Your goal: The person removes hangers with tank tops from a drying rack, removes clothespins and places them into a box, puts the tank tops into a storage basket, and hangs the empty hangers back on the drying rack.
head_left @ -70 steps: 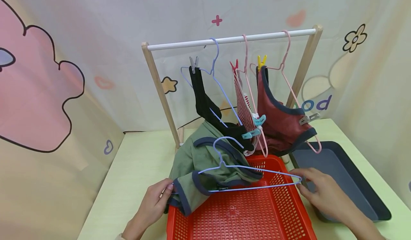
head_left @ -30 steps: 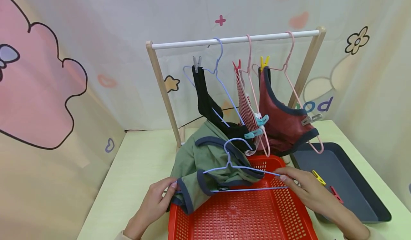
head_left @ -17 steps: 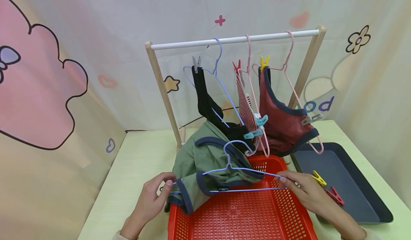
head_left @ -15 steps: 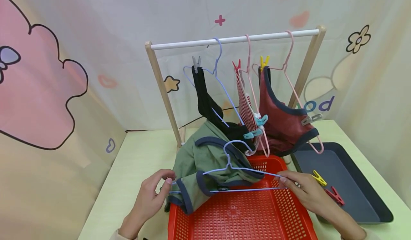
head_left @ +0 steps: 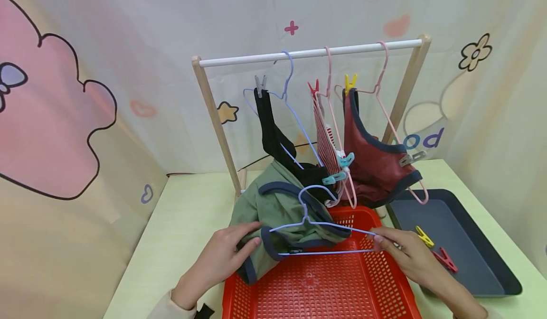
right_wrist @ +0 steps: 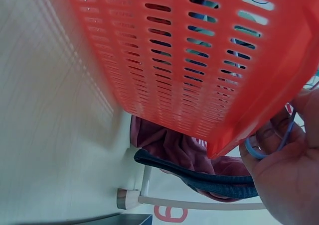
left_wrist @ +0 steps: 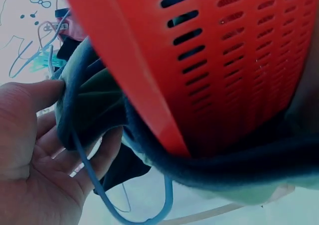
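In the head view a green tank top [head_left: 273,205] with navy trim drapes over the red basket's back left corner. A blue hanger [head_left: 329,252] lies across it, its left end inside the top's shoulder strap. My left hand [head_left: 224,257] grips this strap, thumb in front and fingers behind. The left wrist view shows the hanger's rounded end [left_wrist: 102,192] poking out below the strap beside that palm. At the other side my right hand [head_left: 403,250] holds the hanger's right end between thumb and fingers; in the right wrist view the wire [right_wrist: 254,153] loops through the fingers.
The red basket [head_left: 397,281] stands in front. Behind it, a rack [head_left: 243,60] bears a black sock [head_left: 267,124], a striped item [head_left: 326,143] and a dark red garment [head_left: 367,153] on hangers. A grey tray [head_left: 478,262] at right holds a yellow clothespin [head_left: 424,237] and a red clothespin [head_left: 445,260].
My left hand has moved inward from the hanger's left end onto the strap. Earlier, my right hand shifted left along the hanger, uncovering the clothespins in the tray; since then it has hardly moved.
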`<state>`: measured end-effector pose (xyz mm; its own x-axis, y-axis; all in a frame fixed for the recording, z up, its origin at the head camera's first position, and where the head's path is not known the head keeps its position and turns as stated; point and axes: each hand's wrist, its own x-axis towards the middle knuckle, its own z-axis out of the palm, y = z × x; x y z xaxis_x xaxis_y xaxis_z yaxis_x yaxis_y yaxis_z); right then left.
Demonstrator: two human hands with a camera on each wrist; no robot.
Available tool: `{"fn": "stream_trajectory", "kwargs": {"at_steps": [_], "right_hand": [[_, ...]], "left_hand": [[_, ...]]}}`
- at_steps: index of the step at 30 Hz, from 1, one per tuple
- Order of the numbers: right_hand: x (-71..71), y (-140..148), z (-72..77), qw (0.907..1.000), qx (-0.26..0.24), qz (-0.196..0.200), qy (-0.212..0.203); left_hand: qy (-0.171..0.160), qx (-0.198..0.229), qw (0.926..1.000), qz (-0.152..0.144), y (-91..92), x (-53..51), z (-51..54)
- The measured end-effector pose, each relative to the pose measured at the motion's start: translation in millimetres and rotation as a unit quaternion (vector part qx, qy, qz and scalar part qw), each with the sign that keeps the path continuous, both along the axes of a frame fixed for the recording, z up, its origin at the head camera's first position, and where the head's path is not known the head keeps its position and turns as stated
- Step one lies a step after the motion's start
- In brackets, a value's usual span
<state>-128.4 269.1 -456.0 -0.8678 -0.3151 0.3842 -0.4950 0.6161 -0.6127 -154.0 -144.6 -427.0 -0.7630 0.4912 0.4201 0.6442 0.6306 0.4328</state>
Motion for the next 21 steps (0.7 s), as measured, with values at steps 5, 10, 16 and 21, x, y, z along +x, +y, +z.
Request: {"fn": "stream_trajectory", "kwargs": {"at_steps": [5,10,16,21], "right_hand": [[0.3,-1,-0.8,1.0,0.001,-0.005,-0.001],[0.3,-1,-0.5,0.9999,-0.001,-0.008,0.006],[0.8,0,-1.4,0.9998,-0.004,-0.01,0.014],[2.8,2,-1.0,0.9998,-0.008,-0.019,0.002]], "left_hand": [[0.038,0.025,0.9988,-0.018,0.5,-3.8,-4.9],[0.081,0.058,0.9946,-0.027,-4.5,-5.4,-7.8],[0.091,0.081,0.9925,0.008,-19.8,-2.4,-8.9],[0.091,0.087,0.9911,0.043,-40.1,-0.5,-14.7]]}}
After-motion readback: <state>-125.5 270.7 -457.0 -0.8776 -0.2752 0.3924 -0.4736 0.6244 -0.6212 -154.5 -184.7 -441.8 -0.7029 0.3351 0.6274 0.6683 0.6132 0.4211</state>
